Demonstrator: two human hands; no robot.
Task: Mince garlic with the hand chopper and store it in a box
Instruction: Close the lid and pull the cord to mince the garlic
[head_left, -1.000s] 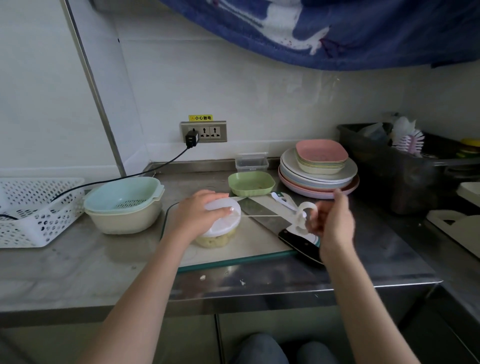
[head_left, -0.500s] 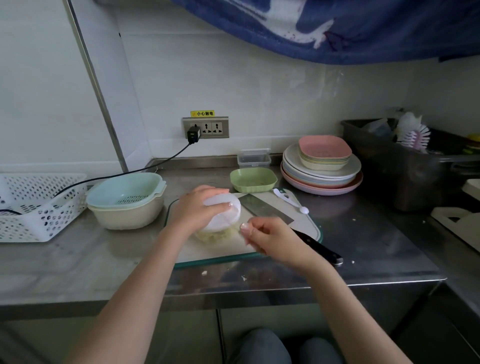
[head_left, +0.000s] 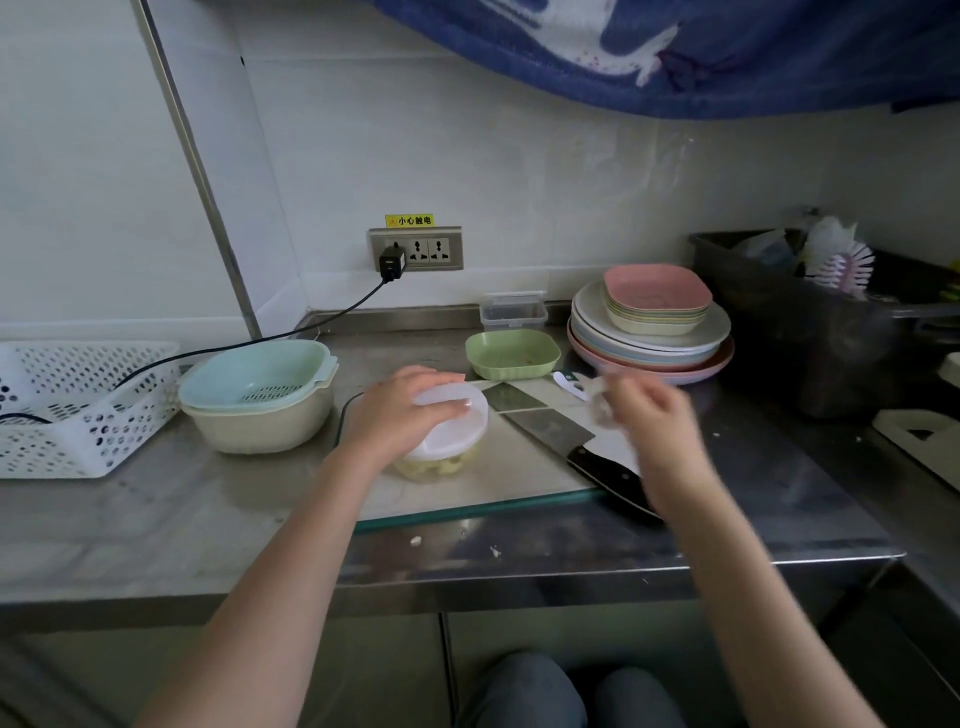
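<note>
Head view: steel counter (head_left: 156, 519), left fingers (head_left: 447, 408) holding chopper (head_left: 449, 436), right fingers (head_left: 631, 395) blurred, grip unclear.

Both forearms bare up to where frame cuts them off, no sleeves visible. No watch, bracelet or rings seen on either wrist or hand. Left hand (head_left: 402, 413): fingers (head_left: 441, 408) slim, nails short w/ pale glossy look, one nail catches light nr fingertip. Right hand (head_left: 652, 415): motion-blurred, so nail & finger detail can't be made out. Arms slender, smooth outline, no marks visible. At bottom edge, two knees (head_left: 571, 693) in blue-grey fabric, prob. jeans or similar trousers; weave and seams too dim to tell. Nothing else of person in view.
</note>
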